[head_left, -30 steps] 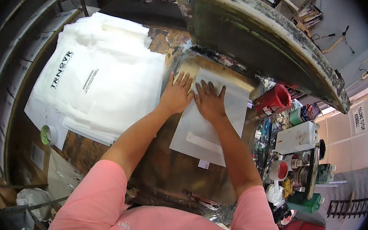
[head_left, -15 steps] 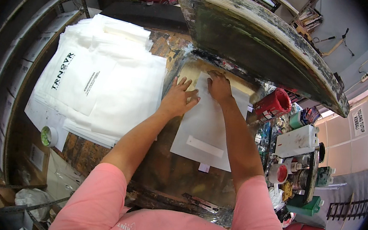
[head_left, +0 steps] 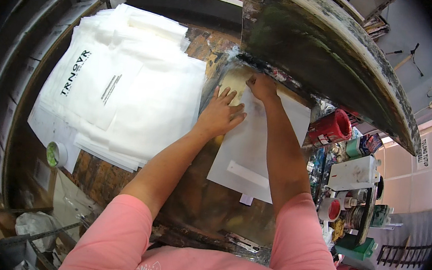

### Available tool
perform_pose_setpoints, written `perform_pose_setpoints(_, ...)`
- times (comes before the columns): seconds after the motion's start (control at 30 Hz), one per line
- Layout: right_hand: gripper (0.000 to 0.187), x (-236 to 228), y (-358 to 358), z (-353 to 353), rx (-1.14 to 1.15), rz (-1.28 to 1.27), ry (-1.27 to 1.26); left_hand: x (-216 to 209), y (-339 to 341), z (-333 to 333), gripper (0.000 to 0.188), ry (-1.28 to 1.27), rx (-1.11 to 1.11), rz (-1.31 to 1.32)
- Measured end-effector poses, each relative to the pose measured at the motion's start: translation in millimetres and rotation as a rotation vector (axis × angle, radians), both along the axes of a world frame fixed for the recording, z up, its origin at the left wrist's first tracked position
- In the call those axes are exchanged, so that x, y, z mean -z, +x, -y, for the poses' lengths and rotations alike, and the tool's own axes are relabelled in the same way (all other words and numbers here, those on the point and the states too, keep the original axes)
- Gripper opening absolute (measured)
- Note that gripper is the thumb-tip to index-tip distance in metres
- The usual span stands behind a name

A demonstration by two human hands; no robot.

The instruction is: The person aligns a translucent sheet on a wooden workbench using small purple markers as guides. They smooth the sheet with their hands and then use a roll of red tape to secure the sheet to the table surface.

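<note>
A translucent white sheet [head_left: 248,143] lies on the brown work board [head_left: 189,204], with a pale strip [head_left: 247,175] showing near its lower edge. My left hand [head_left: 221,114] rests with spread fingers at the sheet's left side, partly on the board. At the top left corner of the sheet, my right hand [head_left: 262,87] has its fingers curled together on the edge; the fingertips are partly hidden. Above and beyond my right hand stands a large framed printing screen [head_left: 320,56], tilted up with a dark mesh and paint-stained frame.
To the left is a thick stack of white printed bags [head_left: 142,92]. A roll of tape [head_left: 56,154] sits by its near corner. On the right stand a red bucket [head_left: 332,127], a white jerrycan [head_left: 354,173] and ink pots. A utility knife [head_left: 242,243] lies near the front edge.
My right hand's fingers have gone from reaching flat over the sheet's top edge to curling in at its corner. My left hand stays spread. The whole view has shifted slightly.
</note>
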State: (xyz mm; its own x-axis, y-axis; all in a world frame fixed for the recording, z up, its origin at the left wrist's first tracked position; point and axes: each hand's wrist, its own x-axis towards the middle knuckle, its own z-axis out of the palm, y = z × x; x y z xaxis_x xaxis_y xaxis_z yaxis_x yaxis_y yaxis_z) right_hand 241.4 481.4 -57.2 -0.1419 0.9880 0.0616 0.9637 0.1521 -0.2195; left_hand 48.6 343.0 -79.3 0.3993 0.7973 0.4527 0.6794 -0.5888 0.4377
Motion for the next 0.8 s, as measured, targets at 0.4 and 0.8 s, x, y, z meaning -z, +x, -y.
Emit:
perform_pose_setpoints(0.4,0.035,17,7,-21,0.120,-0.014,-0.033,2,4,-3,0.040,0.022,0.001,0.026)
perform_pose_setpoints(0.8,0.034,4,4,9,-0.008,-0.113,0.076,2,5,-1,0.042,-0.006,0.000,0.020)
